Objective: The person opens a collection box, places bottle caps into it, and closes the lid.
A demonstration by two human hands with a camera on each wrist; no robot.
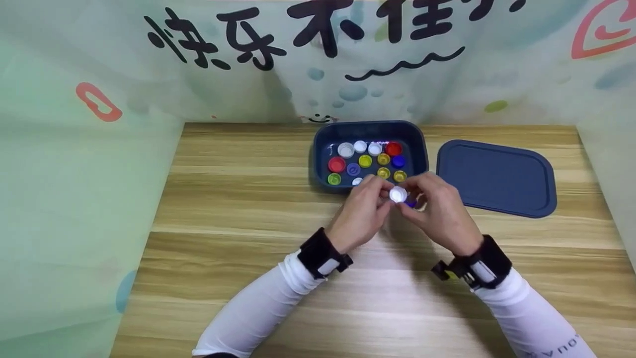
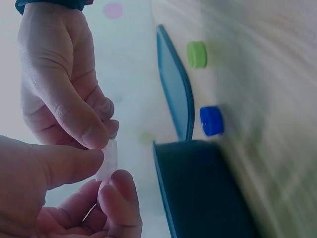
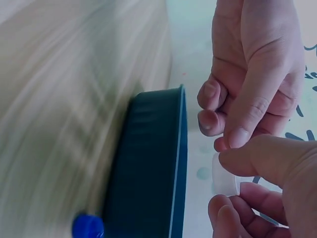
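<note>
A translucent white bottle cap (image 1: pixel 398 194) is raised over the front edge of the navy box, its hollow side toward the head camera. My left hand (image 1: pixel 361 211) pinches it from the left with thumb and fingertips. From the other side my right hand (image 1: pixel 439 211) also pinches it, as the right wrist view shows the thumb on the cap (image 3: pixel 225 174). Inside the navy box (image 1: pixel 318 149) lie several caps in white, red, yellow, green, blue and purple. A blue cap (image 2: pixel 212 120) and a green cap (image 2: pixel 197 54) stand on the table beside the box, mostly hidden by my right hand in the head view.
A navy lid (image 1: pixel 497 178) lies flat on the wooden table (image 1: pixel 238 214), right of the box. Behind the table hangs a pale green printed cloth (image 1: pixel 238 94) with black characters, and the cloth continues along both sides.
</note>
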